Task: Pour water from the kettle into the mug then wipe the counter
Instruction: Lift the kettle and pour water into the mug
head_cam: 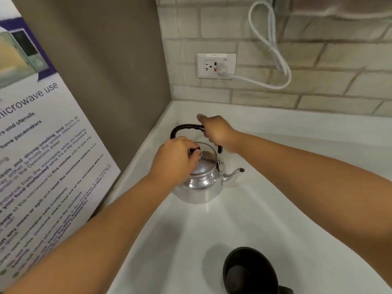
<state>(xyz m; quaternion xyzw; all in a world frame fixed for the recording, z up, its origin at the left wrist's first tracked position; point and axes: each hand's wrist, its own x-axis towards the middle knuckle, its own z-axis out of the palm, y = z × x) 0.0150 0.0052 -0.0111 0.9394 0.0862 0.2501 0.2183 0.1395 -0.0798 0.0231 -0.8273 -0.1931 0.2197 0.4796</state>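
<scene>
A shiny metal kettle (pixel 200 183) stands upright on the white counter (pixel 265 209) near the corner, its spout pointing right. My right hand (pixel 216 131) is closed around its black arched handle. My left hand (pixel 176 160) pinches the black knob of the kettle's lid. A black mug (pixel 249 272) stands upright and open at the near edge, well apart from the kettle; its inside looks dark.
A brown side wall with a microwave-use poster (pixel 42 145) closes off the left. A tiled back wall carries an outlet (pixel 215 65) with a white cable (pixel 273 60) plugged in and looped above the counter.
</scene>
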